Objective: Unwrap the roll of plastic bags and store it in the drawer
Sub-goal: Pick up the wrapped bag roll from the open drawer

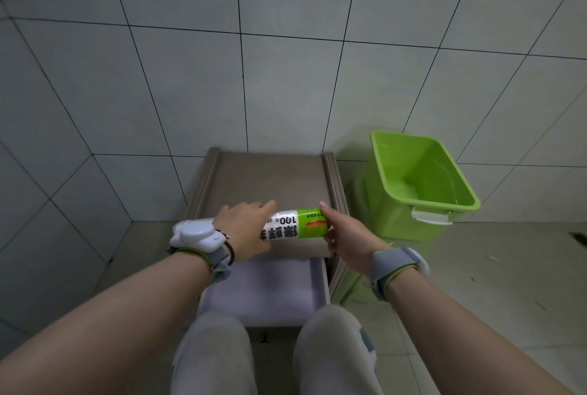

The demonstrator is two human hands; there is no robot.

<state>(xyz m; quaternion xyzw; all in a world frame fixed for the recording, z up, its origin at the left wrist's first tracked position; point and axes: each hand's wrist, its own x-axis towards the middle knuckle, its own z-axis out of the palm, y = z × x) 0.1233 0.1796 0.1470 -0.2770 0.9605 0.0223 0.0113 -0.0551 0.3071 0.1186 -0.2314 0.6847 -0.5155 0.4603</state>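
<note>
A roll of plastic bags [293, 225], white with a green printed wrapper at its right end, lies crosswise over the front of a small grey-brown cabinet top [270, 178]. My left hand [246, 229] grips the roll's left end. My right hand [344, 234] holds the green right end, index finger stretched along its top. Below the roll, the cabinet's drawer [263, 290] is pulled out, showing a pale lilac inside with nothing visible in it.
A bright green plastic bin [422, 178] with a white latch stands on the floor to the right of the cabinet. Tiled walls rise behind and on the left. My knees sit just below the drawer front.
</note>
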